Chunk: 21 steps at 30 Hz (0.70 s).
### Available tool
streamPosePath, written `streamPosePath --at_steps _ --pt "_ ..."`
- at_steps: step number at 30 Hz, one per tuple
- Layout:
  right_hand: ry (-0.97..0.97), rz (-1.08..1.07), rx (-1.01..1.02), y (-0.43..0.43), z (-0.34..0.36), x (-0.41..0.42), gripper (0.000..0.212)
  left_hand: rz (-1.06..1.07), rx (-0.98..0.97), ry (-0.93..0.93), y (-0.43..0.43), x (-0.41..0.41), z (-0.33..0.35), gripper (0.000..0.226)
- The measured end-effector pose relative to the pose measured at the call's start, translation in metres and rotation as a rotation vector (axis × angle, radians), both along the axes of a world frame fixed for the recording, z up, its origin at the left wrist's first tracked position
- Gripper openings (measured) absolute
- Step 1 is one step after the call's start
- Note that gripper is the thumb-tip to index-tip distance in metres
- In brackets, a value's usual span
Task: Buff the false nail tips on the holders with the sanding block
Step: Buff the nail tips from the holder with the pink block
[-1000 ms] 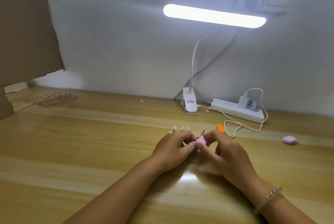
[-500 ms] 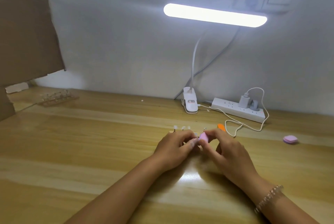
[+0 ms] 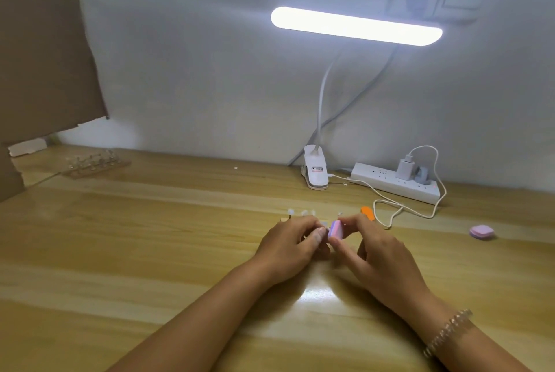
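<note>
My right hand [image 3: 372,248] pinches a small pink and purple sanding block [image 3: 335,229] between thumb and fingers, at the middle of the wooden desk. My left hand [image 3: 292,244] sits close beside it, fingers curled round a nail tip holder that is mostly hidden; the block touches the spot at its fingertips. Behind my hands stands a row of pale false nail tips on holders [image 3: 301,213], partly covered by my left hand.
A second clear holder stand [image 3: 93,161] lies at the far left near a cardboard sheet [image 3: 42,65]. A clip lamp [image 3: 313,172], a power strip [image 3: 396,182] with a trailing cable, an orange piece [image 3: 368,212] and a spare pink block [image 3: 481,232] sit behind and right.
The sanding block has shifted slightly in my right hand against the tip, a small rubbing motion. Both hands stay in the same spot on the desk.
</note>
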State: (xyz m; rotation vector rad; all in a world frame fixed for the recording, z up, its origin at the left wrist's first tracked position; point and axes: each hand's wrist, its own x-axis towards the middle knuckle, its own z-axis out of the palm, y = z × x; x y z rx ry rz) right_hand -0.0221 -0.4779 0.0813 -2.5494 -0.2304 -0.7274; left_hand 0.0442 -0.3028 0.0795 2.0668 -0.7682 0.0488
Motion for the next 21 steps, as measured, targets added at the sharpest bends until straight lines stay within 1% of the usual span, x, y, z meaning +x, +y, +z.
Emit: streamPosePath --at_steps 3,5,8,11,12,14,16,18,21 --pt "0.004 0.015 0.006 0.0006 0.0009 -0.0003 0.029 0.003 -0.011 0.005 0.0004 0.0016 -0.0008 0.026" --pt "0.003 -0.011 0.027 0.0001 0.0017 0.0 0.029 -0.012 -0.022 0.023 0.0002 0.0017 -0.0016 0.017" --pt "-0.019 0.024 -0.03 0.0027 0.0021 -0.0029 0.032 -0.01 -0.015 0.029 0.0001 0.0022 -0.0034 0.008" --pt "0.0 -0.031 0.019 0.0015 0.0033 -0.0007 0.026 -0.01 -0.011 0.024 0.0008 0.0024 -0.004 0.008" --pt "-0.003 -0.045 0.007 0.0012 0.0031 -0.0008 0.025 -0.017 -0.01 0.024 0.0008 0.0023 -0.004 0.008" --pt "-0.023 -0.015 -0.042 0.0023 0.0019 -0.0025 0.026 -0.023 -0.003 0.03 0.0009 0.0023 -0.0044 0.008" --pt "-0.013 -0.004 -0.016 0.0031 0.0031 -0.0028 0.026 -0.019 0.006 0.024 0.0015 0.0021 -0.0038 0.008" --pt "-0.005 -0.036 0.025 0.001 0.0037 -0.0009 0.025 -0.023 0.018 0.015 0.0013 0.0018 -0.0038 0.01" --pt "-0.027 0.011 -0.015 0.0016 0.002 -0.0017 0.021 -0.031 0.035 0.007 0.0015 0.0012 -0.0031 0.011"
